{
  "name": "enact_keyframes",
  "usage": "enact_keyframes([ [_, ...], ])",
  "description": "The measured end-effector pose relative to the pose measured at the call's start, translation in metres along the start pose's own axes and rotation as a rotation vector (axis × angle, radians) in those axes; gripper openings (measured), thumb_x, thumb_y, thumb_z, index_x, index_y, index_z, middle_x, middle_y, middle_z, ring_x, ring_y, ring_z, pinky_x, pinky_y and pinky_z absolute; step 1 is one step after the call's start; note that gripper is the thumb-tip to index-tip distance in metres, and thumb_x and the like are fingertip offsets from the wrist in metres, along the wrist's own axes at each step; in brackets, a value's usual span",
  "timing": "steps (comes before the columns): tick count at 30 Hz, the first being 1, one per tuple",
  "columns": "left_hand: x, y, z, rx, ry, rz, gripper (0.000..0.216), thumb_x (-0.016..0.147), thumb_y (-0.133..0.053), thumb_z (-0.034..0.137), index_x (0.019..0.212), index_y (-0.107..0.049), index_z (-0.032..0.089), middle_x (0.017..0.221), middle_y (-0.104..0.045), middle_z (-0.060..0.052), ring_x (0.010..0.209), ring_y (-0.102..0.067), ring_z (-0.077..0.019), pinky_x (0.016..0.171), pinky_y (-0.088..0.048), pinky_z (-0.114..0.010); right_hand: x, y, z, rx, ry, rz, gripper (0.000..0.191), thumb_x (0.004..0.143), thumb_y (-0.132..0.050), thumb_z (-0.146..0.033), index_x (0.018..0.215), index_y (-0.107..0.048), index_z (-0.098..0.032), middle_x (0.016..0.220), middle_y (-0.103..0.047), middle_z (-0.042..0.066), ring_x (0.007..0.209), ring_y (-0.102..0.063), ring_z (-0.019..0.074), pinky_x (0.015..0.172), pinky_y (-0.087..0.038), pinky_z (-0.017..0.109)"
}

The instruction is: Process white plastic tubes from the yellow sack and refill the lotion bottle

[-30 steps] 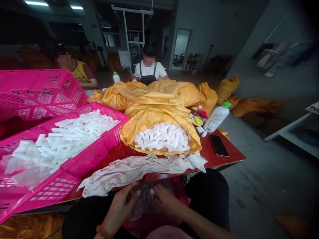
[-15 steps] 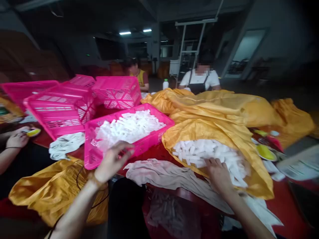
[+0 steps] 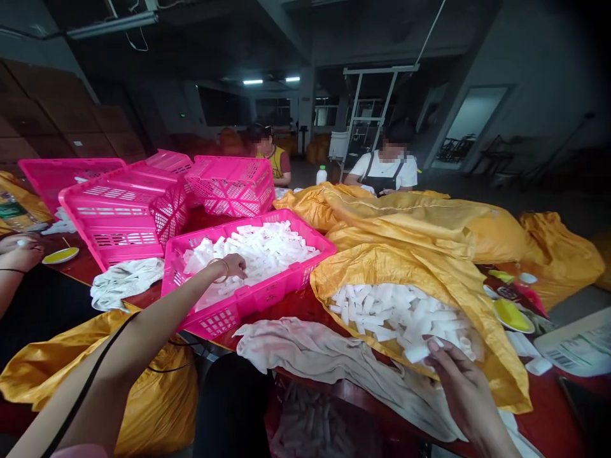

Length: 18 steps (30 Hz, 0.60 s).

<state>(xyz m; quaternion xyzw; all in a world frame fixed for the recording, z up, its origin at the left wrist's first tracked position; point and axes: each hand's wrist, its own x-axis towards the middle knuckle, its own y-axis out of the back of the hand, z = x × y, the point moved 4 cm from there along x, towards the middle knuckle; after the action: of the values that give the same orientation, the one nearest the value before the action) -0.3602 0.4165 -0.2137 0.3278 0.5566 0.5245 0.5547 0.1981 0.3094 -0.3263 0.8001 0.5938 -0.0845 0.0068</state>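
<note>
My left hand (image 3: 235, 265) reaches over the near side of a pink plastic basket (image 3: 267, 289), its fingers curled down at the heap of small white tubes (image 3: 272, 245) inside. Whether a tube is in those fingers is hidden. Between the thumb and fingers of my right hand (image 3: 456, 369) is a white plastic tube (image 3: 417, 353), held just above the near edge of an open yellow woven sack (image 3: 506, 362). Loose white tubes (image 3: 382, 299) fill the mouth of this sack.
Several more pink baskets (image 3: 114, 216) lie tipped at the left. A crumpled cloth (image 3: 305, 346) runs along the near table edge. Right of the sack are a dish with a yellow pad (image 3: 513, 315) and a large white bottle (image 3: 580, 343). Co-workers (image 3: 386, 166) sit across the table.
My left hand has moved forward from the basket's near rim to the tubes inside. My right hand has come back from the heap in the sack with a tube. The view has shifted slightly.
</note>
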Motion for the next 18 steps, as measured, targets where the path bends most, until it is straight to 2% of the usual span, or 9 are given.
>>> enact_keyframes([
  [3, -0.035, 0.022, 0.010, -0.054, -0.093, 0.108, 0.034, 0.078, -0.067, 0.048, 0.084, -0.066, 0.015, 0.091, -0.071, -0.008, 0.090, -0.067, -0.0246, 0.079, -0.051, -0.032, -0.027, -0.031, 0.001, 0.325, -0.228, -0.152, 0.050, 0.067, -0.083, -0.055, 0.100, -0.065, -0.022, 0.107, -0.068, 0.006, 0.091, -0.066, 0.0225, 0.077, -0.057, 0.034],
  [5, -0.069, 0.029, 0.028, -0.145, -0.163, 0.169, 0.044, 0.089, -0.050, 0.054, 0.106, -0.063, 0.016, 0.100, -0.071, -0.009, 0.093, -0.067, -0.0236, 0.081, -0.052, -0.032, -0.049, -0.055, 0.000, 0.402, -0.308, -0.299, 0.045, 0.078, -0.075, -0.057, 0.106, -0.060, -0.025, 0.098, -0.068, 0.004, 0.076, -0.065, 0.0178, 0.063, -0.056, 0.030],
  [7, -0.109, 0.023, 0.054, -0.328, -0.235, 0.221, 0.055, 0.096, -0.037, 0.058, 0.128, -0.053, 0.017, 0.103, -0.072, -0.009, 0.088, -0.069, -0.0221, 0.080, -0.055, -0.034, -0.072, -0.076, -0.002, 0.373, -0.322, -0.414, 0.041, 0.086, -0.065, -0.059, 0.110, -0.057, -0.026, 0.079, -0.061, -0.001, 0.054, -0.050, 0.0101, 0.043, -0.039, 0.020],
  [8, -0.130, 0.013, 0.070, -0.413, -0.270, 0.254, 0.056, 0.096, -0.038, 0.059, 0.133, -0.052, 0.018, 0.103, -0.072, -0.008, 0.088, -0.070, -0.0226, 0.083, -0.055, -0.036, -0.082, -0.085, -0.003, 0.323, -0.309, -0.468, 0.040, 0.088, -0.063, -0.058, 0.111, -0.057, -0.026, 0.073, -0.055, -0.004, 0.049, -0.042, 0.0082, 0.039, -0.029, 0.017],
  [9, -0.150, 0.001, 0.087, -0.443, -0.315, 0.295, 0.055, 0.096, -0.040, 0.058, 0.134, -0.054, 0.021, 0.109, -0.072, -0.009, 0.096, -0.069, -0.0238, 0.090, -0.054, -0.038, -0.091, -0.093, -0.004, 0.255, -0.272, -0.529, 0.039, 0.088, -0.064, -0.056, 0.111, -0.058, -0.025, 0.070, -0.052, -0.005, 0.049, -0.038, 0.0075, 0.040, -0.025, 0.017],
  [11, -0.188, -0.035, 0.126, -0.475, -0.486, 0.239, 0.048, 0.098, -0.043, 0.052, 0.134, -0.059, 0.025, 0.125, -0.068, -0.008, 0.117, -0.062, -0.0255, 0.105, -0.047, -0.040, -0.106, -0.103, -0.007, 0.091, -0.136, -0.651, 0.033, 0.087, -0.070, -0.048, 0.104, -0.062, -0.021, 0.073, -0.052, -0.004, 0.057, -0.042, 0.0084, 0.048, -0.031, 0.019],
  [13, -0.217, -0.074, 0.158, -0.550, -0.595, 0.147, 0.042, 0.100, -0.045, 0.044, 0.137, -0.058, 0.027, 0.135, -0.063, -0.006, 0.128, -0.056, -0.0236, 0.110, -0.043, -0.038, -0.116, -0.106, -0.011, -0.041, -0.002, -0.727, 0.025, 0.087, -0.070, -0.042, 0.096, -0.065, -0.019, 0.080, -0.056, -0.001, 0.070, -0.048, 0.0109, 0.062, -0.039, 0.022],
  [15, -0.234, -0.101, 0.179, -0.658, -0.595, 0.192, 0.036, 0.099, -0.052, 0.038, 0.131, -0.058, 0.025, 0.127, -0.066, -0.006, 0.119, -0.062, -0.0204, 0.101, -0.049, -0.032, -0.123, -0.101, -0.012, -0.118, 0.066, -0.757, 0.023, 0.091, -0.066, -0.041, 0.094, -0.066, -0.018, 0.082, -0.057, -0.001, 0.075, -0.050, 0.0123, 0.069, -0.041, 0.024],
  [18, -0.243, -0.121, 0.197, -0.719, -0.637, 0.283, 0.019, 0.096, -0.060, 0.030, 0.113, -0.063, 0.023, 0.103, -0.071, -0.003, 0.096, -0.067, -0.0157, 0.087, -0.052, -0.025, -0.132, -0.090, -0.013, -0.197, 0.131, -0.798, 0.024, 0.094, -0.062, -0.041, 0.102, -0.067, -0.019, 0.081, -0.058, -0.001, 0.071, -0.051, 0.0122, 0.066, -0.041, 0.023],
])
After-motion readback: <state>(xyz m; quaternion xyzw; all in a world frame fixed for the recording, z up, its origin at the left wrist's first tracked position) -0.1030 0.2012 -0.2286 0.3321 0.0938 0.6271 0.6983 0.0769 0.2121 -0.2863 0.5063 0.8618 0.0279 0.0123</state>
